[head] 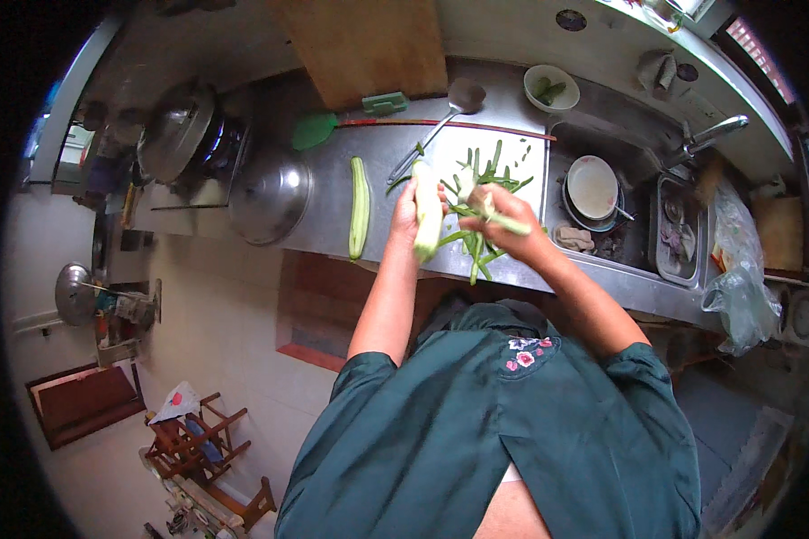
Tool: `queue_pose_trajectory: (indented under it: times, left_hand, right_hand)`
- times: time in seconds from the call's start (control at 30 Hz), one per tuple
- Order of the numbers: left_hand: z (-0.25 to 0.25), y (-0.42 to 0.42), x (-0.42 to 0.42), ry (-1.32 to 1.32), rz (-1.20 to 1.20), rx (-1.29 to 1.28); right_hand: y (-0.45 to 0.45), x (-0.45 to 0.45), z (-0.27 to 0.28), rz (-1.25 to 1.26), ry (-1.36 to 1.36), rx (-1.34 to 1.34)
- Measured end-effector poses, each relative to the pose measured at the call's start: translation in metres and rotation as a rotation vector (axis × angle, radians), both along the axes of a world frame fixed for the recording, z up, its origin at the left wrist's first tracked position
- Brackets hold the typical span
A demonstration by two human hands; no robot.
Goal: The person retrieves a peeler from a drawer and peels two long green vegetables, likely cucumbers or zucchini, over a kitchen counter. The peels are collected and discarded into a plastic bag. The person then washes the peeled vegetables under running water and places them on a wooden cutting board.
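My left hand point(405, 214) holds a mostly peeled long green gourd point(427, 210) upright over the counter. Close to its right side, my right hand point(516, 226) grips a pale green handled tool point(509, 223), probably a vegetable peeler; motion blur hides its blade. Below and behind my right hand, green peel strips point(496, 162) lie scattered on the steel counter point(323, 222). A second peeled gourd point(358, 209) rests to the left, apart from my left hand.
A metal ladle point(438, 131) and a green fly swatter point(315, 131) lie behind the gourds. A round metal lid point(271, 197) sits at the left. On the right are a sink point(637, 145) with stacked bowls point(592, 187) and a white bowl point(551, 74) holding green pieces.
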State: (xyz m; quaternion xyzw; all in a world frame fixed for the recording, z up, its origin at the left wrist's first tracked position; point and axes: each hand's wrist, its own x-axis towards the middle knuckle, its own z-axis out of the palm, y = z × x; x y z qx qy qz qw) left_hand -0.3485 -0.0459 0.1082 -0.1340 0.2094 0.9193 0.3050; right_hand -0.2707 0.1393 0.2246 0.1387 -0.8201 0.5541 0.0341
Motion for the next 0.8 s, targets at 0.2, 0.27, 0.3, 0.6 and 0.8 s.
queue_pose_trajectory:
  times: [0.2,0.27,0.3,0.6,0.8]
  left_hand:
    - [0.038,-0.014,0.010,0.144,0.010,-0.209]
    - [0.055,-0.010,0.018,0.209,0.009,-0.287]
    - [0.057,-0.012,0.022,0.220,-0.003,-0.296]
    - [0.067,-0.007,0.036,0.321,-0.141,-0.442]
    - [0.075,0.001,0.044,0.409,-0.304,-0.620]
  right_hand:
    - [0.042,-0.029,-0.076,-0.075,-0.381,0.955]
    - [0.046,-0.030,-0.083,-0.041,-0.358,0.914]
    - [0.045,-0.030,-0.082,-0.011,-0.340,0.885]
    - [0.028,-0.030,-0.052,-0.090,-0.141,0.339]
    - [0.017,-0.035,-0.032,-0.129,0.048,0.404]
